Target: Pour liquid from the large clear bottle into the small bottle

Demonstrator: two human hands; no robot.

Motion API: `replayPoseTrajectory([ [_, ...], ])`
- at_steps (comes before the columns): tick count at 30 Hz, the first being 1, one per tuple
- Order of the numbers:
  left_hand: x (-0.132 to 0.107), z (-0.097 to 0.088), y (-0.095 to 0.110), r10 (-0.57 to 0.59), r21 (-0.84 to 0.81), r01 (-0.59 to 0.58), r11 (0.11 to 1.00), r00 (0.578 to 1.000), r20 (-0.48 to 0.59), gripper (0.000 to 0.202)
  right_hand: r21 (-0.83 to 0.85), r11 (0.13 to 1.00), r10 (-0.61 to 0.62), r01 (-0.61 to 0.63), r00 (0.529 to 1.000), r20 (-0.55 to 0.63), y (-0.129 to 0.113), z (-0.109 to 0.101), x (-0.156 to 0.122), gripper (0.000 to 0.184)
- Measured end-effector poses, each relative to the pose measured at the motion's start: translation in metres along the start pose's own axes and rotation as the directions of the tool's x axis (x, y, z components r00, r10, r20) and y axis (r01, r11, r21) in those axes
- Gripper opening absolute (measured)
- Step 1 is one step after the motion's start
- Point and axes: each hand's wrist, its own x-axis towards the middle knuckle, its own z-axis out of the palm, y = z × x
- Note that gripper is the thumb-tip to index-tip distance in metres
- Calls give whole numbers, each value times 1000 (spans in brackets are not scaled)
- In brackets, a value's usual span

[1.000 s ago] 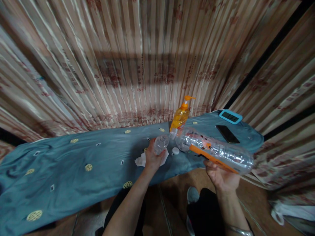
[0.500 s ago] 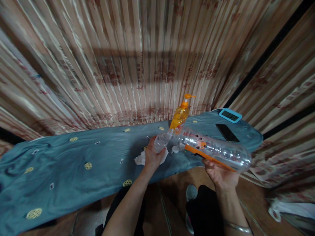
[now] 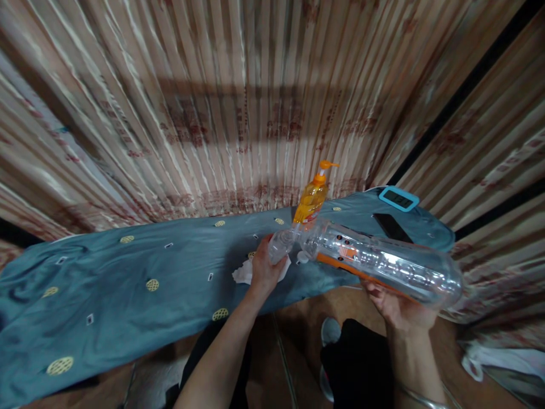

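My left hand (image 3: pixel 266 270) is closed around a small clear plastic bottle (image 3: pixel 281 244), tilted with its neck toward the right. From below, my right hand (image 3: pixel 402 307) supports a large clear plastic bottle (image 3: pixel 383 261) with an orange label. The big bottle lies nearly level, its mouth end pointing left at the small bottle's neck; whether the two mouths touch I cannot tell. Close by on the cloth are a small white cap (image 3: pixel 302 257) and a crumpled white tissue (image 3: pixel 243 274), partly under my left hand. An orange pump bottle (image 3: pixel 311 201) stands just behind the necks.
Blue-green cloth with yellow pineapple prints covers a long narrow board (image 3: pixel 110 284). At its right end lie a black phone (image 3: pixel 392 228) and a blue-framed digital clock (image 3: pixel 399 199). A pleated curtain (image 3: pixel 204 113) hangs close behind the board.
My right hand has shifted right and slightly down, and the large bottle's base has swung the same way. My left hand and the small bottle have hardly moved.
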Motion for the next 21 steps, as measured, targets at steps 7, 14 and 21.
replayPoseTrajectory([
  [7, -1, 2, -1, 52, 45, -50, 998, 998, -29, 55, -83, 996, -46, 43, 998, -34, -8, 7, -5, 69],
  [14, -1, 4, -8, 99, 29, -98, 995, 995, -32, 55, -158, 985, -70, 66, 997, -21, -17, 16, -9, 70],
  [21, -3, 8, -18, 134, 32, -133, 991, 990, -47, 66, -198, 977, -78, 78, 997, 8, -21, 21, -12, 68],
])
